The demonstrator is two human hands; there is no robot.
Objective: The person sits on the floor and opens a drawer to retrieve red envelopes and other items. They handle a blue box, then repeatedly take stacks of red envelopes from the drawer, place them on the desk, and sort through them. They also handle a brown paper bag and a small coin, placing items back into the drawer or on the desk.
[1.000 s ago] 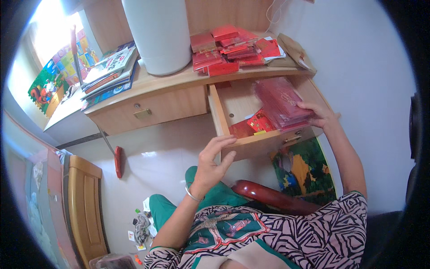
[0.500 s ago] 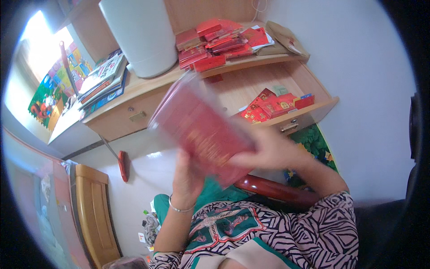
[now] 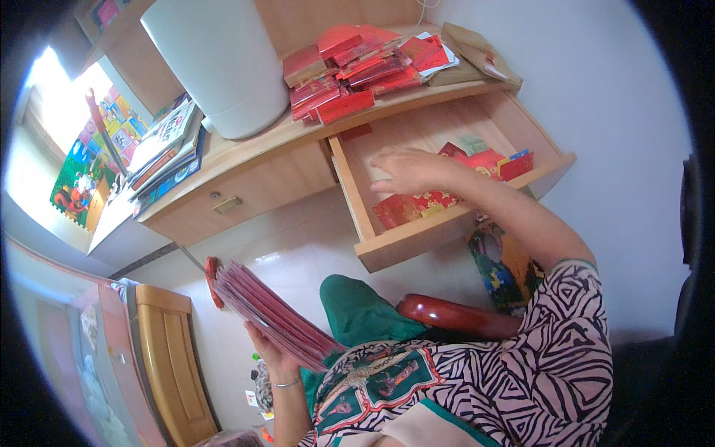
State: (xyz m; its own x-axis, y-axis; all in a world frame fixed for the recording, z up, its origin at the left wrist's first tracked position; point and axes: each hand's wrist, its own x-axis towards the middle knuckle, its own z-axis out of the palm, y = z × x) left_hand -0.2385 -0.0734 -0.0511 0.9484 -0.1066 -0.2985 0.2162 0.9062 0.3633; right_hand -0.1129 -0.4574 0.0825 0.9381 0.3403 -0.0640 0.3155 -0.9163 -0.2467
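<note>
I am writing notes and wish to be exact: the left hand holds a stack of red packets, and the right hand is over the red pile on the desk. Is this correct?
Not quite: the right hand is over the open drawer, not the red pile on the desk, as the head view shows. The left hand does hold the stack of red packets.

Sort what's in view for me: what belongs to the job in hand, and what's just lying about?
Belonging, judging by the hands:
- dark-red stack in left hand
- open drawer under right hand
- red envelopes in drawer
- possibly the red desktop pile

Apparently lying about:
- white cylinder
- books
- brown envelope
</note>
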